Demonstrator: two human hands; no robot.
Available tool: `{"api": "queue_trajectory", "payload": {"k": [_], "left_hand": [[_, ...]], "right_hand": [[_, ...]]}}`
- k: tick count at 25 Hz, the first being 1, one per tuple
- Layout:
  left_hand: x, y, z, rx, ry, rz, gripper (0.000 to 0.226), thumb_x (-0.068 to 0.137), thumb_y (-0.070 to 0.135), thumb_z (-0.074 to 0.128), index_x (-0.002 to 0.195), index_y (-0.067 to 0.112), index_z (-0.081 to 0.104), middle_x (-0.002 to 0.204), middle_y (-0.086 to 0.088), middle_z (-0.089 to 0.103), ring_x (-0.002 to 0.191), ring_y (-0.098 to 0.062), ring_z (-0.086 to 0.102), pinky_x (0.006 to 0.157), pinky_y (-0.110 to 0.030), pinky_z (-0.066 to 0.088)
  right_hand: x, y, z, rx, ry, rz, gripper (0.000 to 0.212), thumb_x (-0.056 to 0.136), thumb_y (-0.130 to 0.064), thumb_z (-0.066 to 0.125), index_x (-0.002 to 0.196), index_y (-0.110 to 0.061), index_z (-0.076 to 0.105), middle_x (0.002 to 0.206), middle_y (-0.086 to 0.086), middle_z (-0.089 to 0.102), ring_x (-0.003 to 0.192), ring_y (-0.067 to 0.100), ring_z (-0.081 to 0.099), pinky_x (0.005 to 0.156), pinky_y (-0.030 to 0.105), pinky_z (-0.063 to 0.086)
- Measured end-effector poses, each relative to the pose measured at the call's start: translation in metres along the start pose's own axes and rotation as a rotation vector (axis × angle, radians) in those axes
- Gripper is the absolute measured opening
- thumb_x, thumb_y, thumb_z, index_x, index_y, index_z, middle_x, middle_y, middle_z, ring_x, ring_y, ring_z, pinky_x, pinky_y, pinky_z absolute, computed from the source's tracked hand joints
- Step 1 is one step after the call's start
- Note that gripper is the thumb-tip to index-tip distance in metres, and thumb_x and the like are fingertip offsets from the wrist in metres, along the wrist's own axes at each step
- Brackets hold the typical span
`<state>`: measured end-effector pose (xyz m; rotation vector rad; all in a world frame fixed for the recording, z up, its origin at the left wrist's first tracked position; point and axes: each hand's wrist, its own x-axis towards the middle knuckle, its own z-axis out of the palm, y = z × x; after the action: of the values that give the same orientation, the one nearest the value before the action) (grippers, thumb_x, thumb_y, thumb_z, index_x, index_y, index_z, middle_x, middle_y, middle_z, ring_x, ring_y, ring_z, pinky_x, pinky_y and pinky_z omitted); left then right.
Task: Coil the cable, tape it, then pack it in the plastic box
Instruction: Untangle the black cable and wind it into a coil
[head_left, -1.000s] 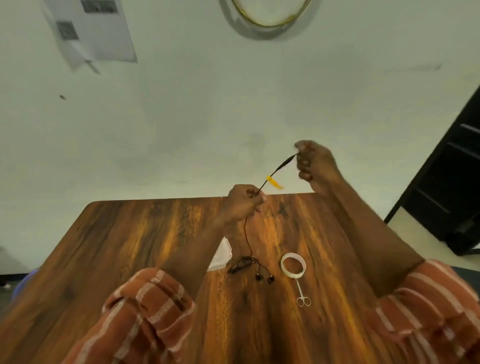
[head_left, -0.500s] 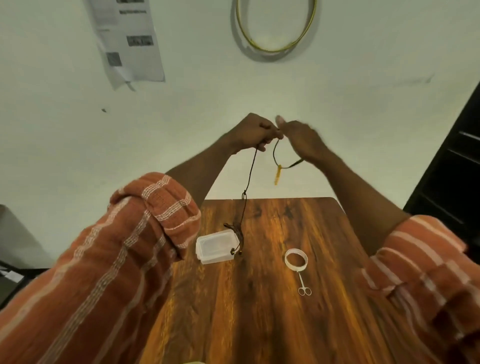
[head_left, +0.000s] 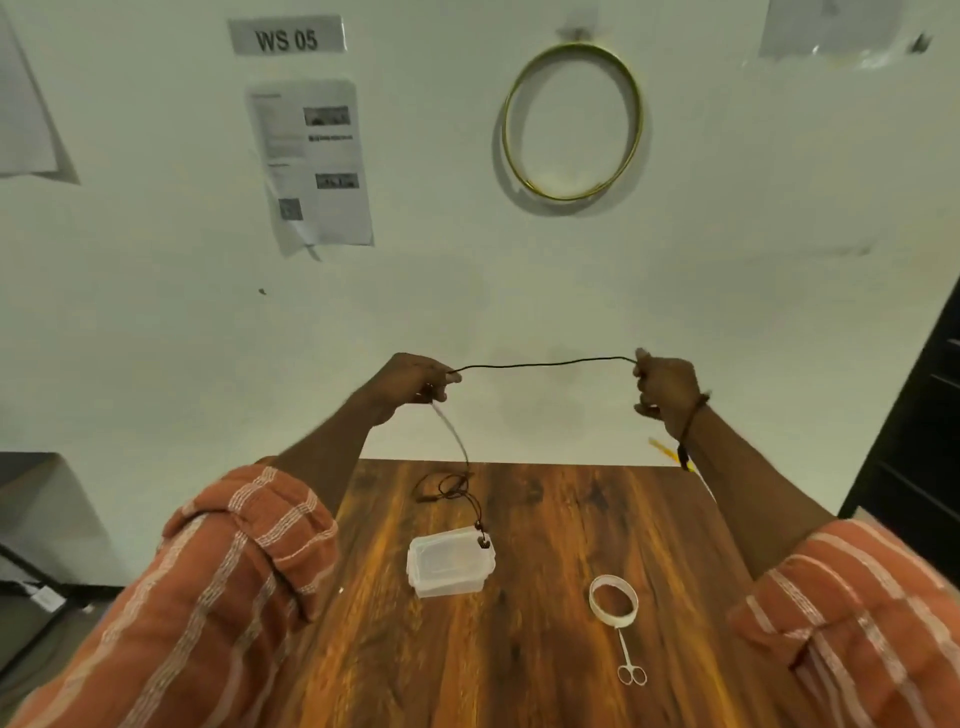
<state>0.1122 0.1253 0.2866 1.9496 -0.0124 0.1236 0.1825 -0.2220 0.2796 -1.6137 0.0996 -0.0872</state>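
Observation:
A thin black cable is stretched level between my two raised hands, above the table's far edge. My left hand pinches it at the left, and from there the cable drops to a loose tangle on the wood, ending in earbuds on the box lid. My right hand grips the other end; the plug with a yellow tag hangs by that wrist. A clear plastic box, lid on, sits mid-table. A white tape roll lies to its right.
Small scissors lie just below the tape roll on the wooden table. A wall with papers and a hanging yellow hoop stands right behind the table. A dark cabinet is at the right.
My hands were close together half a second ago; they have spread apart, pulling a length of cable straight between them. The view has tilted upward toward the wall.

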Motion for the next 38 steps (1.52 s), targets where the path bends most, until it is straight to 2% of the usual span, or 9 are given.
{"api": "queue_trajectory", "payload": {"k": [6,10,12,20,24,29,31,34,38], "left_hand": [[0.011,0.058,0.029,0.038,-0.128,0.139,0.017,0.088,0.011,0.068,0.102,0.012,0.077,0.078,-0.004,0.063,0.049,-0.014,0.037,0.048,-0.024,0.038],[0.011,0.064,0.029,0.161,-0.146,0.150,0.019,0.083,0.007,0.073,0.102,0.005,0.072,0.068,-0.003,0.062,0.046,-0.011,0.037,0.044,-0.022,0.033],[0.005,0.053,0.011,0.217,-0.147,0.097,0.019,0.080,0.016,0.079,0.094,0.004,0.072,0.063,-0.003,0.057,0.044,-0.010,0.035,0.045,-0.022,0.030],[-0.021,-0.018,-0.055,0.041,0.154,-0.010,0.027,0.081,0.029,0.076,0.075,0.003,0.074,0.053,0.009,0.061,0.055,-0.015,0.042,0.066,-0.031,0.046],[-0.016,0.010,-0.046,-0.085,0.104,0.040,0.026,0.086,0.027,0.071,0.080,0.001,0.072,0.051,0.002,0.034,0.048,-0.015,0.034,0.068,-0.036,0.047],[0.007,0.063,-0.003,-0.112,0.033,0.169,0.017,0.088,0.019,0.070,0.081,0.003,0.073,0.051,0.002,0.045,0.053,-0.018,0.045,0.070,-0.034,0.048],[0.015,0.074,0.007,-0.099,0.033,0.195,0.014,0.088,0.015,0.069,0.083,0.003,0.073,0.062,-0.001,0.059,0.057,-0.017,0.044,0.068,-0.033,0.049],[0.014,0.069,0.000,-0.010,0.008,0.187,0.016,0.084,0.020,0.074,0.084,0.004,0.074,0.067,0.000,0.059,0.056,-0.012,0.045,0.067,-0.029,0.049],[0.003,0.028,-0.010,-0.014,-0.025,0.108,0.009,0.083,0.018,0.075,0.076,0.012,0.074,0.080,0.000,0.069,0.068,-0.014,0.064,0.074,-0.024,0.051]], "right_hand": [[-0.040,-0.037,0.078,-0.243,-0.473,-0.212,0.059,0.090,-0.052,0.059,0.131,-0.011,0.049,0.102,0.010,0.074,0.091,0.016,0.067,0.081,0.029,0.042],[-0.042,-0.054,0.099,-0.467,-0.615,-0.382,0.035,0.091,-0.043,0.063,0.085,-0.009,0.071,0.052,-0.004,0.049,0.047,0.013,0.044,0.051,0.029,0.046],[-0.030,-0.057,0.085,-0.432,-0.520,-0.415,0.029,0.091,-0.032,0.066,0.073,-0.010,0.072,0.047,-0.003,0.036,0.046,0.014,0.031,0.043,0.022,0.027],[0.007,-0.052,0.027,-0.600,0.376,-0.254,0.038,0.093,-0.038,0.057,0.085,-0.004,0.070,0.092,0.017,0.071,0.094,0.036,0.066,0.073,0.032,0.041],[0.001,-0.055,0.038,-0.528,0.028,-0.280,0.043,0.089,-0.050,0.053,0.076,-0.013,0.070,0.082,0.008,0.075,0.080,0.027,0.068,0.075,0.040,0.052],[-0.043,-0.064,0.105,-0.381,-0.483,-0.339,0.064,0.085,-0.065,0.054,0.117,-0.010,0.060,0.096,0.002,0.076,0.097,0.017,0.068,0.094,0.040,0.047],[-0.055,-0.067,0.123,-0.324,-0.652,-0.298,0.053,0.085,-0.056,0.062,0.110,-0.009,0.063,0.073,-0.001,0.070,0.071,0.011,0.066,0.079,0.034,0.050],[-0.045,-0.080,0.110,-0.266,-0.635,-0.314,0.026,0.091,-0.034,0.064,0.080,-0.011,0.069,0.053,-0.006,0.037,0.044,0.010,0.029,0.041,0.020,0.028],[-0.028,-0.107,0.078,0.035,-0.482,-0.240,0.020,0.091,-0.021,0.062,0.074,-0.010,0.062,0.049,-0.009,0.031,0.044,0.009,0.017,0.037,0.018,0.011]]}}
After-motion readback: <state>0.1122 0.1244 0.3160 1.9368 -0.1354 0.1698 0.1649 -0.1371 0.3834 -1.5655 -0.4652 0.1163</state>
